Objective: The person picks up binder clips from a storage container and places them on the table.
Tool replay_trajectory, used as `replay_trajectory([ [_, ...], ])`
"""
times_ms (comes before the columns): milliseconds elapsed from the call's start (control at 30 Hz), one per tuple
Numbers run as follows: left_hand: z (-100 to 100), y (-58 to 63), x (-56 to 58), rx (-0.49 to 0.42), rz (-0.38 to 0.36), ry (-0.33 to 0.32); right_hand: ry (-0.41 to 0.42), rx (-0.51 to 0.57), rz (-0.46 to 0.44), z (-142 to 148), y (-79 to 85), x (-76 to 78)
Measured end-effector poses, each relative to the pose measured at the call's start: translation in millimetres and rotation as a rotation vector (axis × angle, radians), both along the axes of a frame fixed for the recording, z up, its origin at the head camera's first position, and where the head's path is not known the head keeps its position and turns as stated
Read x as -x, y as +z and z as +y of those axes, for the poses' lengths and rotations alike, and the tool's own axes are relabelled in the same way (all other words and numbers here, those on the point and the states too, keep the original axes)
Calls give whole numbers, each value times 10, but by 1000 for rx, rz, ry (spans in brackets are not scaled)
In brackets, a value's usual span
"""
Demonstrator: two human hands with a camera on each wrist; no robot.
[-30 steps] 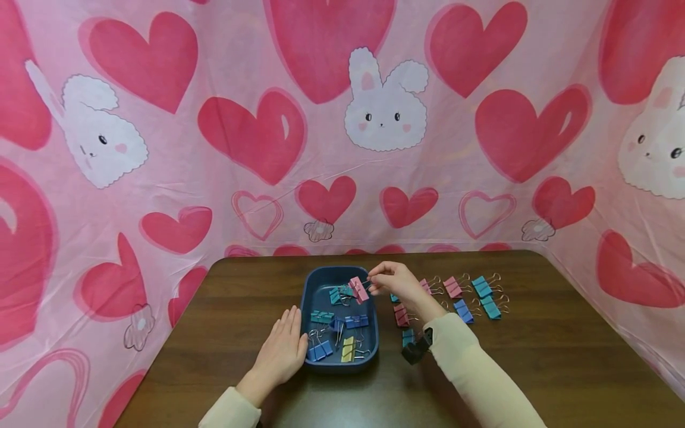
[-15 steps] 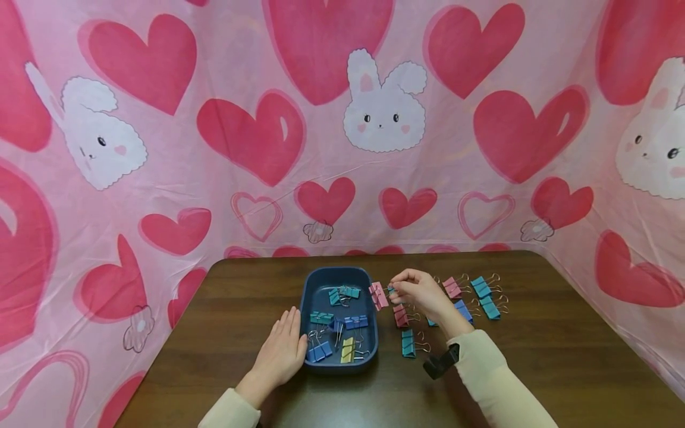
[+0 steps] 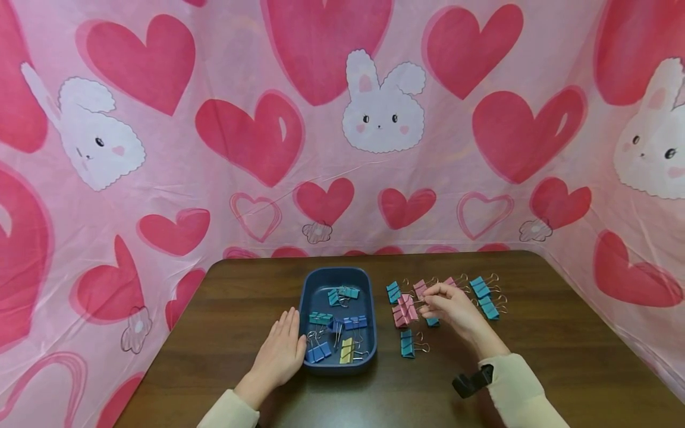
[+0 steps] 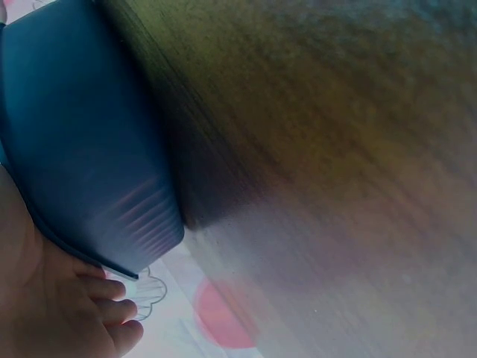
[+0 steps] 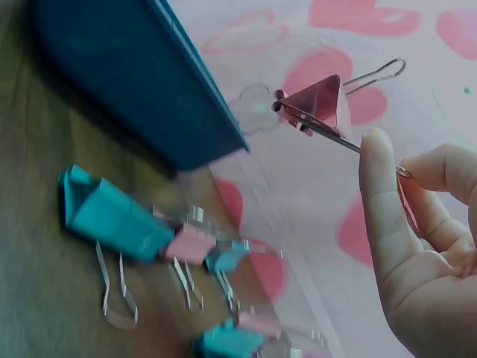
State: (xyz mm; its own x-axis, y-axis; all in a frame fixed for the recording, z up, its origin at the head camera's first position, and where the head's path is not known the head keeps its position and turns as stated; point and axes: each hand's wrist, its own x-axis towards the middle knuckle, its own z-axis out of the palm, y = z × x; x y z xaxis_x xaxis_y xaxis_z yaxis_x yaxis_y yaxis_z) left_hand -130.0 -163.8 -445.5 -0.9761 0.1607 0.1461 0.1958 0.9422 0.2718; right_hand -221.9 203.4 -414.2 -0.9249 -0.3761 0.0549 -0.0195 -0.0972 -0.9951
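The pink binder clip (image 3: 408, 304) has moved from over the tray's far right corner, where it was a second ago, to the area above the table on the tray's right; the right hand (image 3: 455, 309) has travelled with it, while the left hand (image 3: 278, 351) has stayed where it was. The right hand pinches the clip by a wire handle between its fingertips, with the other handle sticking out free. In the head view the clip overlaps a darker pink clip (image 3: 399, 319) below it; whether the two touch cannot be told. Around them lie a teal clip (image 3: 393, 292) just beyond, another teal clip (image 3: 407, 343) on the near side, and more pink and teal ones farther right, some partly hidden by the hand. The navy tray (image 3: 339, 370) stands to the left of these. Inside it, two teal clips (image 3: 342, 294) sit at the far end, a green clip (image 3: 321, 318) and blue clips (image 3: 355, 322) about the middle, with another blue clip (image 3: 319, 352) and a yellow clip (image 3: 346, 351) at the near end. The left hand grasps nothing: it lies flat, fingers straight and together, against the tray's left side. Both sleeves are cream, and a black strap (image 3: 472, 381) circles the right wrist. Behind the brown wooden table (image 3: 562, 356) hangs a pink cloth (image 3: 455, 160) printed with hearts and rabbits
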Motion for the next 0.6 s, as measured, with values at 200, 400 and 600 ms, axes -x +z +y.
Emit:
replay_trajectory([
  [200,-2,-8,0,10,18,-6,21,18,18,268,-170,-61],
  [400,-4,-15,2,10,28,-8,35,-17,-15,435,-300,-157],
  [600,-1,-15,7,6,17,-3,39,-58,-56,533,-408,-194],
])
